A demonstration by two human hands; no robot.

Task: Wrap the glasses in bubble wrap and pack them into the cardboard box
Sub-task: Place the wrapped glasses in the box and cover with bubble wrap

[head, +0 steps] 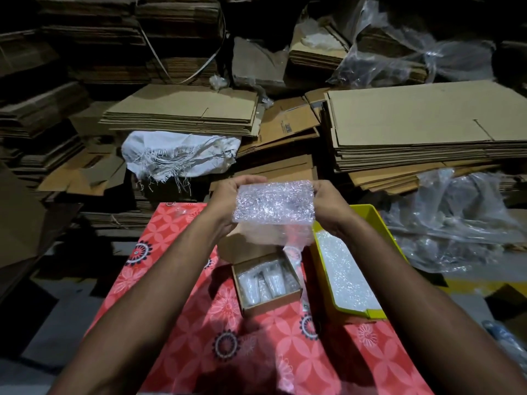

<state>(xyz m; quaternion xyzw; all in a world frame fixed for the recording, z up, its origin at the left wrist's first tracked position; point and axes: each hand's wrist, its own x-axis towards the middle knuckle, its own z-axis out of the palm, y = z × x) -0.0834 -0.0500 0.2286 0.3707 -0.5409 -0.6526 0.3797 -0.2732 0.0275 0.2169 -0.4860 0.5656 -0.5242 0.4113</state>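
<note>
**A:** Your left hand (225, 195) and right hand (328, 203) each grip one end of the bubble-wrapped bundle (273, 202), fingers curled round its short edges, and hold it in the air above the worktop (182, 323).

**B:** Are the glasses inside?

**A:** You can make out something dark through the wrap, nothing clearer. A loose tail of bubble wrap (273, 238) hangs from the bundle's near edge, so I judge you are mid-wrap: the roll is formed but not closed.

**B:** And the cardboard box?

**A:** The cardboard box (266, 283) sits open right below your hands on the red flowered cloth, with wrapped pieces (262, 280) already lying side by side in it. It looks close to full, so this may be one of the last.

**B:** What does the next move ask of you?

**A:** Fold that hanging tail round the bundle and keep it snug, then lower it into whatever room the box has left, without pressing on the pieces inside. To your right, the yellow tray (373, 220) holds more bubble-wrap sheets (345, 275). Stacks of flattened cardboard (422, 118) lie beyond.
</note>
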